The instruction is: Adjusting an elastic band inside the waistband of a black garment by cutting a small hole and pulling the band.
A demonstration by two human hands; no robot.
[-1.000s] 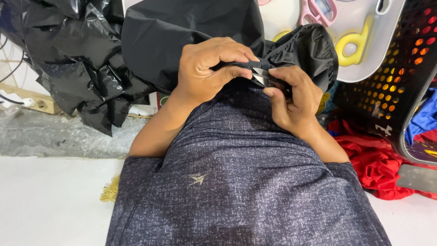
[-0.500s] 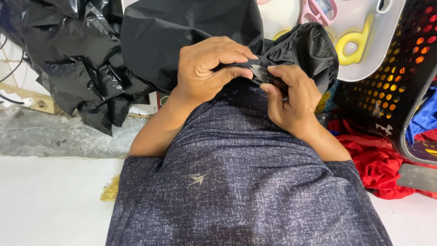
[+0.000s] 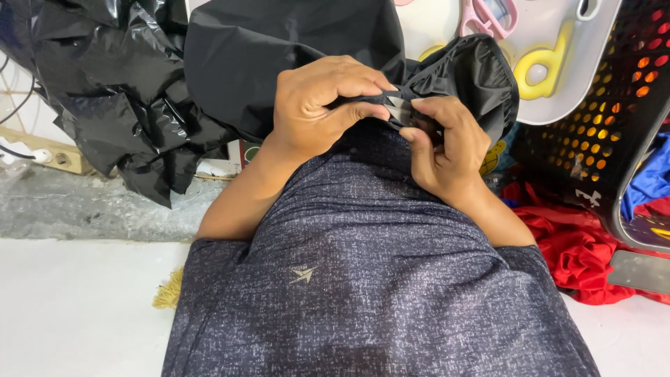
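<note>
A crumpled black plastic bag (image 3: 105, 98) lies at the left above a grey mat (image 3: 91, 209). At the right, red cloth (image 3: 579, 251) sits beside a black perforated basket (image 3: 600, 119), below a white tray (image 3: 558, 63) holding pink scissors (image 3: 488, 15).

small metal tool (image 3: 399, 108) mostly hidden between hands, black basket (image 3: 614, 119) cut off at right edge
</note>
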